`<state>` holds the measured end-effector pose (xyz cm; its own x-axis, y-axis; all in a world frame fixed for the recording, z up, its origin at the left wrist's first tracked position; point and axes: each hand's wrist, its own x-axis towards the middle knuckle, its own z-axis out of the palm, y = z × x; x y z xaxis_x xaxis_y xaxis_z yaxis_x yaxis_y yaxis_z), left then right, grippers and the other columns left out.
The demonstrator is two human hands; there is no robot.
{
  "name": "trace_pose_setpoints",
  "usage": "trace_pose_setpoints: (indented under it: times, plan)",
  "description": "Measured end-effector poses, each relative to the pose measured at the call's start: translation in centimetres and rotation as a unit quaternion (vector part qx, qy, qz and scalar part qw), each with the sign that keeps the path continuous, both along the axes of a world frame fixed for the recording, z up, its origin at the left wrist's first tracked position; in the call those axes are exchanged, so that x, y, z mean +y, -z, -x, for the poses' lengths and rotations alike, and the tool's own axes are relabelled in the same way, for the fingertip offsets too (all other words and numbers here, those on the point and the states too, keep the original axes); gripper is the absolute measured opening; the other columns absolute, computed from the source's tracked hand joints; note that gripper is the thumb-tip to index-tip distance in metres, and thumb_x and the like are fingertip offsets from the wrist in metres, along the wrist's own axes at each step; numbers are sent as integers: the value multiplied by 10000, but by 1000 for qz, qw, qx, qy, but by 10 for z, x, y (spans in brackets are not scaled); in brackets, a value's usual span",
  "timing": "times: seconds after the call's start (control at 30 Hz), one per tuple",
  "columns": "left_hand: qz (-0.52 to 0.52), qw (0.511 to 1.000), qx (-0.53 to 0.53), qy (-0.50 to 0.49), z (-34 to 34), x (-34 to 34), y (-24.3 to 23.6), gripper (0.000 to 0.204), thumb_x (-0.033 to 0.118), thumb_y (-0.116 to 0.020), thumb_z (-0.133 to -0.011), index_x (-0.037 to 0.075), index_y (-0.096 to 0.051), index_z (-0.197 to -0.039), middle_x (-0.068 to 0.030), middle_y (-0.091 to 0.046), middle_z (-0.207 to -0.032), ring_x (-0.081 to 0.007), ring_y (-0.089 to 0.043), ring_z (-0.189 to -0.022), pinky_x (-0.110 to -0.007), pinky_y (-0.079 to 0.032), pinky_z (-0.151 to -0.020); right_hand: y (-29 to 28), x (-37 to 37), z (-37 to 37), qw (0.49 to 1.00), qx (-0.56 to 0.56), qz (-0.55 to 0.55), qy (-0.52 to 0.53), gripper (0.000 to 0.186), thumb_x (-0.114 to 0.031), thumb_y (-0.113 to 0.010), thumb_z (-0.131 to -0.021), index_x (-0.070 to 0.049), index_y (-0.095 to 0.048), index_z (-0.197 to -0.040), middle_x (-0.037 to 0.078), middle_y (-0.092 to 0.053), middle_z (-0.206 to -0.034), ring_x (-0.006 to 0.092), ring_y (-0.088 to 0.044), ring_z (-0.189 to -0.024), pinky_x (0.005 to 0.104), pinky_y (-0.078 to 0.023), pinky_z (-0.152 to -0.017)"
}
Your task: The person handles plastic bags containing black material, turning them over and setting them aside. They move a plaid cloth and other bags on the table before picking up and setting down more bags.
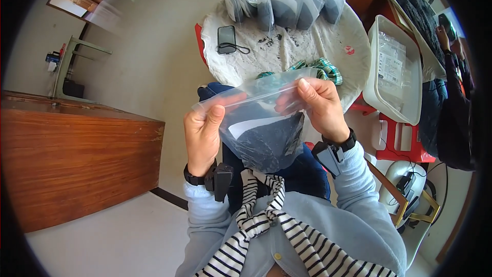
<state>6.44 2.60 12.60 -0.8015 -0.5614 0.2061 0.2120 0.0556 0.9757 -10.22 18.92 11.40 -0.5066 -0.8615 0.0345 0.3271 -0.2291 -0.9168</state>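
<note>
The left hand (204, 132) pinches the upper left corner of one clear plastic zip-top pouch (262, 141), its thumb on the near face and its fingers behind, showing through the film. The right hand (327, 106) pinches the upper right part of the same pouch in the same way. Both grips are narrow, closed on the thin plastic, with the top edge stretched between them. The pouch hangs in front of the person's torso, above the lap and just short of the round table draped in off-white cloth (230, 69); its lower part holds dark, nearly black contents. Whether its mouth is sealed, I cannot tell.

At the table's far side stand at least six similar dark-filled clear pouches (284, 7); overlap hides the exact number. One black smartphone with a dark cord (226, 39) lies toward the left, and one bunched green checked cloth (330, 70) lies at the near edge. To the right, one white rectangular plastic tub (374, 66) holds flat clear packaging (393, 64), its pieces too overlapped to count. Two black wrist-mounted devices are worn, one on each wrist.
</note>
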Motion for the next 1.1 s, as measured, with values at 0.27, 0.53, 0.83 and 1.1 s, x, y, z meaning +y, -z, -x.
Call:
trace_pose_setpoints:
  times: [0.27, 0.53, 0.83, 1.1]
  plan:
    - [-8, 1000, -4, -21, -1, 7, -1, 368, 289, -544, -923, -60, -593, -1031, -216, -643, -1017, -309, -628, -978, -362, -498, -846, -1, 4, -4, 1000, 7, -6, 24, 411, -328, -442, -969, 32, -637, -935, 133, -678, -829, 188, -665, -741, 288, -527, -675]
    - [-5, 1000, -15, 16, -1, 11, -9, 377, 269, -572, -911, -64, -596, -1085, -231, -630, -1068, -275, -634, -961, -348, -487, -858, -1, 5, -2, 999, 31, -11, 21, 368, -310, -513, -942, 32, -641, -902, 132, -677, -791, 187, -664, -730, 290, -524, -667]
    - [10, 999, -34, -8, 1, 12, -12, 329, 247, -594, -898, -62, -628, -1004, -189, -670, -947, -230, -645, -884, -331, -496, -818, 3, 2, -2, 998, 47, 16, 37, 339, -297, -537, -933, 14, -645, -850, 117, -669, -745, 166, -645, -676, 280, -515, -637]
    - [-20, 998, -5, -55, 6, 21, -9, 272, 192, -603, -899, -72, -654, -944, -133, -683, -889, -151, -630, -822, -260, -481, -783, 7, 2, 0, 999, 28, 15, 28, 359, -336, -557, -916, 13, -641, -903, 119, -666, -773, 169, -645, -697, 284, -515, -667]
